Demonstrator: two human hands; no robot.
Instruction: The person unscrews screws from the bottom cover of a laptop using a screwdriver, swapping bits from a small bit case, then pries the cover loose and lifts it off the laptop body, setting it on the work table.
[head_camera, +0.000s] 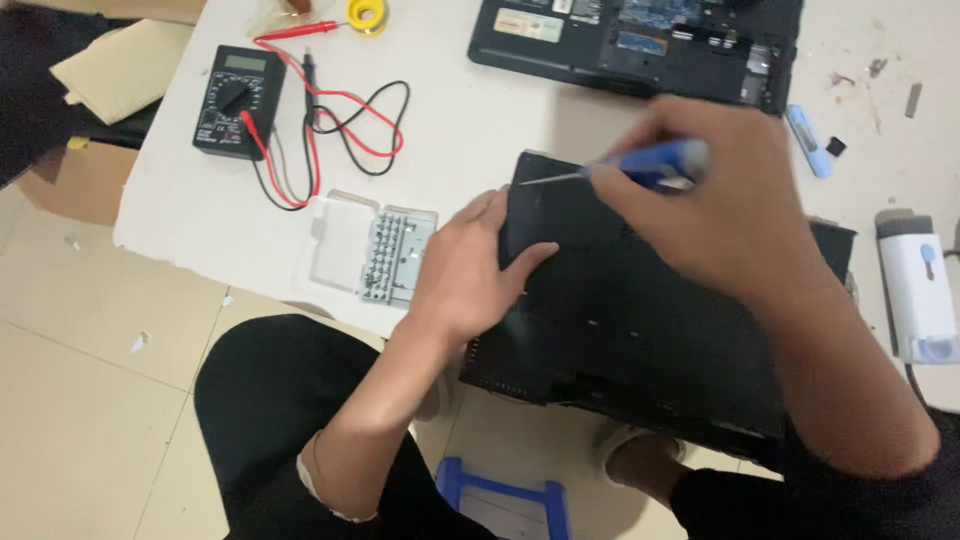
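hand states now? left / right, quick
Left hand: open, flat on the black laptop.
Right hand: closed on a blue screwdriver, tip at the laptop's corner.

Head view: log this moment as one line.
left hand: flat on black laptop base | right hand: holds blue screwdriver, tip at base corner | multimeter: idle

My left hand (470, 265) lies flat on the near-left corner of the black laptop base (640, 320), which overhangs the white table (470, 110). My right hand (720, 205) grips a blue-handled screwdriver (640, 165), its tip at the base's upper-left edge. Left of my hand sits a clear screw-bit case (375, 250). Farther left lies a black multimeter (238, 100) with red and black leads (340, 125). A second opened laptop (640, 45) lies beyond.
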